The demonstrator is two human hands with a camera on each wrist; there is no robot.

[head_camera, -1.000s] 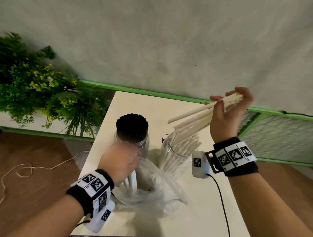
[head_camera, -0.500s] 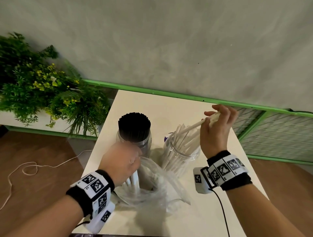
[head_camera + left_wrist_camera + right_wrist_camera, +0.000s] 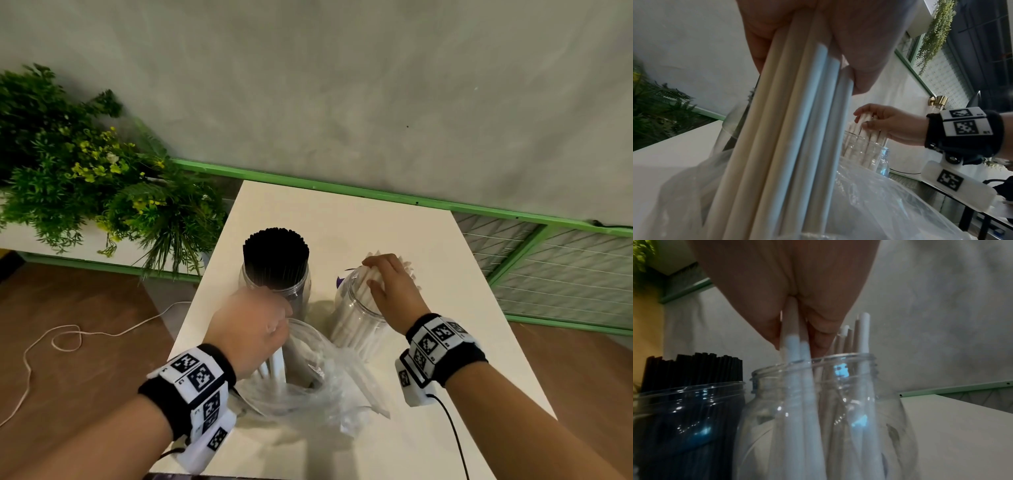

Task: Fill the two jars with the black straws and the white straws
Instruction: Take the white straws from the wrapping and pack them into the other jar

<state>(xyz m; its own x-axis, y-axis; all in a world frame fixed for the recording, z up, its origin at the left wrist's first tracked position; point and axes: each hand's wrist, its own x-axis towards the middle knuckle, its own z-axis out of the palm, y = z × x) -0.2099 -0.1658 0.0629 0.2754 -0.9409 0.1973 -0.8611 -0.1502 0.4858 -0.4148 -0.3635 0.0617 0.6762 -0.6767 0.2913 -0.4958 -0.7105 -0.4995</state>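
Two clear jars stand mid-table. The left jar [image 3: 275, 277] [image 3: 684, 418] is packed with black straws [image 3: 275, 250] [image 3: 694, 368]. The right jar [image 3: 356, 318] [image 3: 838, 402] [image 3: 865, 154] holds white straws [image 3: 863, 334]. My right hand [image 3: 394, 287] [image 3: 885, 123] [image 3: 787, 280] sits on that jar's mouth, fingers and thumb curled round the tops of white straws standing in it. My left hand [image 3: 250, 329] [image 3: 859, 40] grips a bunch of white straws [image 3: 789, 129] upright inside a crumpled clear plastic bag [image 3: 308, 387] [image 3: 879, 203] in front of the jars.
The white table [image 3: 342, 219] ends at a green rail [image 3: 376, 195] below a grey wall. A leafy plant [image 3: 85, 178] fills the left side. Wire mesh panels [image 3: 565, 274] stand to the right. A cord [image 3: 68, 339] lies on the wooden floor.
My right hand has brought its bundle of white straws down from up right into the right jar and now sits on the jar's mouth. The left hand has stayed in the bag.
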